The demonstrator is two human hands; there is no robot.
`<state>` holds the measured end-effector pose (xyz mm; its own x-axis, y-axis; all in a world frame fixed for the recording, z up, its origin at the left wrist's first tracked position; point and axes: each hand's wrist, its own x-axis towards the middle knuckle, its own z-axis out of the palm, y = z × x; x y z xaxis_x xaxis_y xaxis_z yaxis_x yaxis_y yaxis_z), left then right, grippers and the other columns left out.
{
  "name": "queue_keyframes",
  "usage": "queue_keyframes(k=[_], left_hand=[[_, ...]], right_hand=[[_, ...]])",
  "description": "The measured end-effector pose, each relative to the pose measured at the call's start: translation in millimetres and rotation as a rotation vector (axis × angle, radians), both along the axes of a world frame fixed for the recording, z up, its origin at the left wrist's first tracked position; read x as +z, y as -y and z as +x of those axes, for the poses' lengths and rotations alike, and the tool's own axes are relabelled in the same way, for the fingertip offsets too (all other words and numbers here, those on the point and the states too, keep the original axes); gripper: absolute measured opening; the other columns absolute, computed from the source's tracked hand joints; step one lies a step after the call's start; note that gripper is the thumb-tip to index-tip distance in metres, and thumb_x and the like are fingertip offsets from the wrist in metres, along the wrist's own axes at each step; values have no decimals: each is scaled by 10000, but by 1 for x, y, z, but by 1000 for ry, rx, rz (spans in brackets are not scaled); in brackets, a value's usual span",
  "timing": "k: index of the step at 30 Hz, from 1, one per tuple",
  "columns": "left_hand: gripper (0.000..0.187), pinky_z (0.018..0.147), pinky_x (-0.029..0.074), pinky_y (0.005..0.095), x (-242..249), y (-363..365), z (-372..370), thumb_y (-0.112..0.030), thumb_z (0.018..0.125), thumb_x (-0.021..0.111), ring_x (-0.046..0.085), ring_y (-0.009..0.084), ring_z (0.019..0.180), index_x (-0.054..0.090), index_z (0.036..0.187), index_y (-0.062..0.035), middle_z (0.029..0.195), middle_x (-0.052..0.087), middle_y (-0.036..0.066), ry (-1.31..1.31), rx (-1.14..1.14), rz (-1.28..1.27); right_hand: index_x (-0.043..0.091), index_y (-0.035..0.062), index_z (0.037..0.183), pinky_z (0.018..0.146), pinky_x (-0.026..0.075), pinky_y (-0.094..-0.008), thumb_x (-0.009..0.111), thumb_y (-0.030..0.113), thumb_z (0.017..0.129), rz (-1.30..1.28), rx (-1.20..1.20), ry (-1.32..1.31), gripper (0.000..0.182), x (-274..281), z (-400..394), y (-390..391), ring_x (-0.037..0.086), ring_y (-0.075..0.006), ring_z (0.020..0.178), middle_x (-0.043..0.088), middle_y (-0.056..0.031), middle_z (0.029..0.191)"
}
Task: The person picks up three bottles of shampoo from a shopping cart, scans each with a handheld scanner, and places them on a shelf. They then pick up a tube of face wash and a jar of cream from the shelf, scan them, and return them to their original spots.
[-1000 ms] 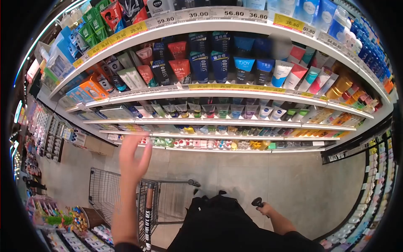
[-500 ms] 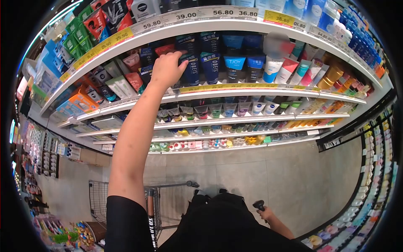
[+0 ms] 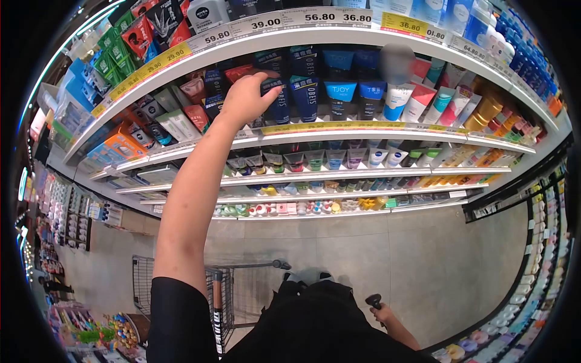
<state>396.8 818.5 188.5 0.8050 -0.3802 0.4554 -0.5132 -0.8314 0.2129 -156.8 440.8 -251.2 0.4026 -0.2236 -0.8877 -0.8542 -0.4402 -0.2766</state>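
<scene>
Tube (image 3: 277,100), dark, stood upright on the second shelf (image 3: 339,128), long axis vertical, directly under the left hand (image 3: 245,98). Left arm was raised high and nearly straight; its fingers (image 3: 266,77) curled over the tube's top, thumb against its side, pinching it. Right hand (image 3: 380,313) stayed low, wrapped around the cart handle (image 3: 373,298), far from the shelf.

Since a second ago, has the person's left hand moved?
Yes. The left hand has risen from low by the shopping cart up to the shelf, where it now grips a dark tube.
</scene>
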Motion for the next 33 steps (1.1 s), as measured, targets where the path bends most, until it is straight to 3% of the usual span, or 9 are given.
queue_keyframes(k=[8, 13, 15, 18, 21, 22, 27, 29, 33], left_hand=[[354, 856, 496, 442, 2, 42, 0, -395, 883, 622, 637, 327, 954, 685, 1110, -131, 981, 677, 140, 82, 39, 127], [340, 865, 488, 437, -2, 45, -9, -355, 869, 646, 616, 314, 996, 662, 1136, -144, 991, 661, 121, 129, 77, 49], [352, 905, 462, 435, -10, 38, -25, -292, 838, 683, 575, 306, 1059, 640, 1150, -133, 1062, 631, 110, 363, -2, 2], [358, 955, 422, 425, -21, 30, -73, -208, 802, 709, 538, 312, 1105, 627, 1128, -86, 1108, 607, 110, 410, -117, -146], [347, 974, 414, 424, -32, 20, -168, -168, 802, 699, 565, 318, 1077, 617, 1117, -49, 1110, 631, 124, 98, -156, -256], [346, 964, 427, 430, -48, 16, -197, -146, 777, 718, 568, 327, 1087, 634, 1101, -58, 1073, 641, 127, 133, -213, -305], [392, 968, 422, 441, -101, -44, -320, -180, 749, 748, 553, 330, 1107, 638, 1113, -86, 1133, 608, 120, -213, 111, -177], [405, 981, 413, 447, -127, -79, -357, -149, 761, 726, 533, 355, 1133, 612, 1139, -56, 1177, 583, 150, -193, 421, -182], [463, 996, 397, 477, -165, -133, -422, -130, 782, 698, 502, 400, 1165, 554, 1208, -22, 1233, 546, 194, -126, 664, -116]], right_hand=[[566, -8, 1064, 482, 493, -382, 693, 340, 842, -18, -33, 72, 432, -8, 20, 12, 631, -224, 585, 623, -110, 708], [566, -8, 1068, 474, 486, -381, 693, 342, 845, -29, -30, 79, 434, 4, 19, 15, 616, -216, 560, 620, -105, 698], [573, -5, 1091, 472, 487, -373, 696, 343, 842, -41, -11, 63, 446, 0, 14, 16, 617, -215, 564, 625, -102, 716], [583, -7, 1107, 512, 507, -369, 698, 346, 840, -25, 24, -21, 457, 3, 14, 14, 636, -214, 605, 635, -100, 741], [585, -7, 1114, 553, 523, -371, 696, 352, 841, -23, 58, 4, 464, -3, 13, 11, 648, -214, 641, 639, -103, 744], [585, -7, 1114, 553, 523, -371, 696, 352, 841, -18, 54, 9, 464, -9, 14, 11, 648, -214, 641, 639, -103, 744], [567, -12, 1149, 558, 528, -386, 687, 366, 838, 52, 72, -5, 504, -19, 13, 11, 650, -234, 639, 645, -121, 766], [565, -13, 1158, 548, 526, -392, 681, 366, 836, 37, 112, -14, 510, -18, 19, 12, 651, -245, 632, 645, -128, 771], [562, -12, 1184, 531, 523, -411, 668, 367, 832, 14, 135, 7, 528, -24, 27, 21, 652, -275, 611, 642, -149, 774]])
